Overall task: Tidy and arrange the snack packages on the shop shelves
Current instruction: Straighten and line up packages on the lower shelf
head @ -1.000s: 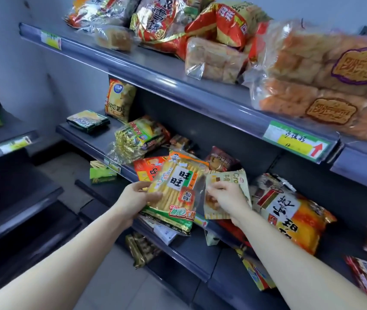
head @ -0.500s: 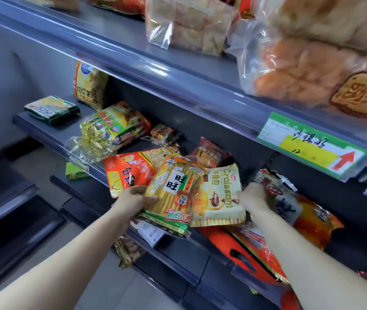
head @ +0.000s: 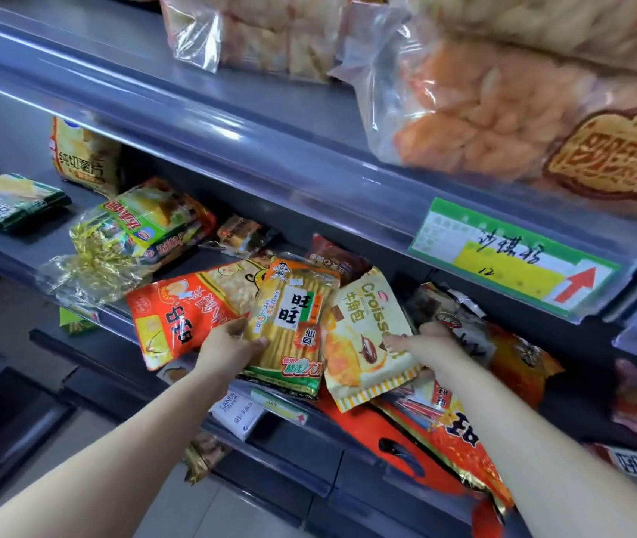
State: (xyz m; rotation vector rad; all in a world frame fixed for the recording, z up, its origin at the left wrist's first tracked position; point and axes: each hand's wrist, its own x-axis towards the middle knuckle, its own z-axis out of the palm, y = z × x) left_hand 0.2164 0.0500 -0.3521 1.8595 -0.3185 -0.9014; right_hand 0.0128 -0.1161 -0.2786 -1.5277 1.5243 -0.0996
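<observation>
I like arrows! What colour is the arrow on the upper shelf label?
Red arrow on the green-and-yellow paper shelf label; head view shows it best.

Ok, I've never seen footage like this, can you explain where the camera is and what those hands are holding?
No machine here: a camera worn on a person's head looks down at their bare arms and a grey shop shelf strewn with snack packs. The left hand has its grip on a yellow rice cracker pack, thumb on top. The right hand lies on the cream croissant pack beside it; whether it pinches, I cannot tell. Bread bags sit on the shelf above.
</observation>
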